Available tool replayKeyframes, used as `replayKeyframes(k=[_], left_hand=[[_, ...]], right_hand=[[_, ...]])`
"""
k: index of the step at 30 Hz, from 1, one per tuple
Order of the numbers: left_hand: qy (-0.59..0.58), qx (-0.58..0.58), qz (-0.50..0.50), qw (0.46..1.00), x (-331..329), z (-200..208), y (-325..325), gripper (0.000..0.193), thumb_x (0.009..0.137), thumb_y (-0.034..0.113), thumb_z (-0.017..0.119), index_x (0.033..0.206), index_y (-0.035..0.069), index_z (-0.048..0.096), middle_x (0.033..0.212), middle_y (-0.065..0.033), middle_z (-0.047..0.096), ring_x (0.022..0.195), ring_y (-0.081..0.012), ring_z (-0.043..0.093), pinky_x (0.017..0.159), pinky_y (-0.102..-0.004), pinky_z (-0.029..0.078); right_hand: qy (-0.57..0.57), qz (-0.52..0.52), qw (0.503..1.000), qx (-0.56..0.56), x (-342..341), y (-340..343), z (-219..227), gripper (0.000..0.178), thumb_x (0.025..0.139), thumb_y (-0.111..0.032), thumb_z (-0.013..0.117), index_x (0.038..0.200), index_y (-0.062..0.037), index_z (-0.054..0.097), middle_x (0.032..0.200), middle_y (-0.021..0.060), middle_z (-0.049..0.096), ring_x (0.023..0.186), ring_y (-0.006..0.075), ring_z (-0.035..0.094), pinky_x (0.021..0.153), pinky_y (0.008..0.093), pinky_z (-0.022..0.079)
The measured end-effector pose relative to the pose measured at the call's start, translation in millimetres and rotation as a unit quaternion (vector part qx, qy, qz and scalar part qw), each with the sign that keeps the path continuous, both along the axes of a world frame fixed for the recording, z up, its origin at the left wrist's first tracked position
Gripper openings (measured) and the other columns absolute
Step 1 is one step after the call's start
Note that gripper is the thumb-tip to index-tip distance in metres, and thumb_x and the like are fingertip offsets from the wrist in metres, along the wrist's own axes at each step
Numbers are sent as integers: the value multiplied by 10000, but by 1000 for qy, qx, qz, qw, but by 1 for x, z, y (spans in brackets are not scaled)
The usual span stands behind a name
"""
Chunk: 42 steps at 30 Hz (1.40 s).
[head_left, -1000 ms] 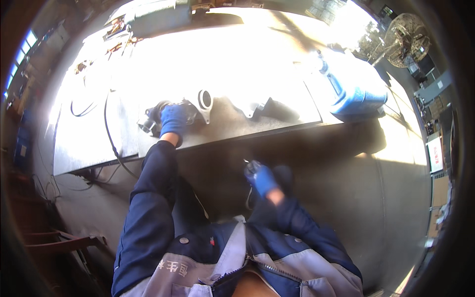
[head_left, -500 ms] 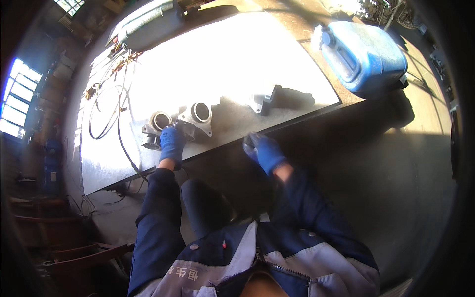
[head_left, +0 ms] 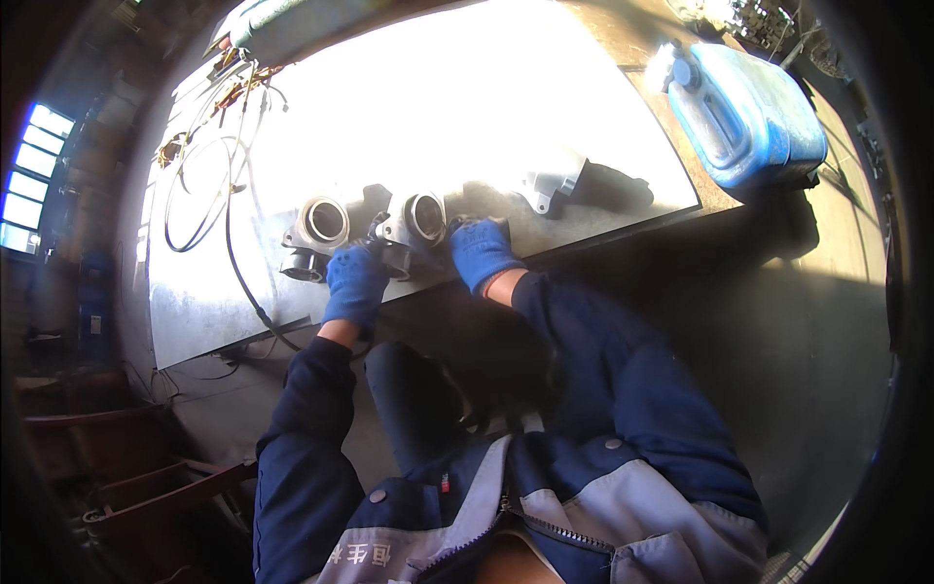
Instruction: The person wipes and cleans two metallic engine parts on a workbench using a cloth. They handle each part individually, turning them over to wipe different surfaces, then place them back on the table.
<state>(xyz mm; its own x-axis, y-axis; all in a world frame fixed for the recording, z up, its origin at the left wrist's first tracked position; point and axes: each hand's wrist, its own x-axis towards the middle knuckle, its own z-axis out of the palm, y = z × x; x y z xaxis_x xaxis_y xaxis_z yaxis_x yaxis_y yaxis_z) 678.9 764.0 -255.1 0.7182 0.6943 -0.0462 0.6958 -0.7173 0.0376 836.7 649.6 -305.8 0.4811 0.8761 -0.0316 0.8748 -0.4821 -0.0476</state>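
Observation:
Three grey metal castings are on the metal-topped table point(head_left: 209, 321). My left hand point(head_left: 355, 282), in a blue glove, has its fingers closed on the left side of the middle casting point(head_left: 425, 216), which has a round bore facing up. On that casting's other side is my right hand point(head_left: 482, 251), also gloved, its fingers curled against the edge; the fingertips are partly hidden. Just left of my left hand stands the left casting point(head_left: 324, 222), with a similar ringed opening. Farther right lies a third casting point(head_left: 553, 187), apart from both hands.
A blue plastic jerrycan point(head_left: 749, 117) stands beyond the sheet's right edge. Dark cable or hose point(head_left: 232, 229) loops over the table's left part. A greenish cylindrical thing point(head_left: 282, 29) lies at the far left. Strong glare washes out the table's middle.
My right hand has moved from the table's front edge up and left to the middle casting. My left hand has shifted from the left casting toward the middle one. The view has shifted slightly.

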Motion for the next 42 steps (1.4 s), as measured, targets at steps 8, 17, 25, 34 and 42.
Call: replayKeyframes(k=[8,17,25,34,42], left_hand=[[16,16,-37,999,3,-6,6,200,835,278,628,968,136,676,883,-149,677,805,-334,669,687,-444,529],[89,-12,-72,993,8,21,6,528,878,230,585,1368,120,425,916,-138,673,826,-297,665,687,-427,527],[-7,-20,-65,998,3,9,7,413,963,360,441,906,12,656,871,-212,665,820,-384,654,718,-477,531],[36,40,19,998,21,-7,32,312,811,277,621,1041,77,685,911,-179,689,900,-328,676,745,-425,548],[-118,102,32,987,47,83,-33,632,840,339,645,1320,-28,461,989,-233,673,861,-357,678,773,-427,539]], right_hand=[[117,96,987,-53,-13,-2,76,199,839,-149,539,846,-56,715,825,164,704,752,317,696,639,424,533],[-159,284,943,-75,58,55,100,145,857,-156,530,913,-89,646,794,107,701,745,244,692,618,386,510],[-155,120,979,-47,64,40,18,124,859,-110,541,917,-129,650,822,71,710,735,235,698,561,423,475],[291,36,944,154,-20,-59,45,216,924,-243,584,966,-47,664,863,191,685,800,290,679,711,373,530],[878,-254,262,309,21,-239,11,399,984,-345,486,1218,-28,546,1050,180,660,818,310,666,740,458,563]])
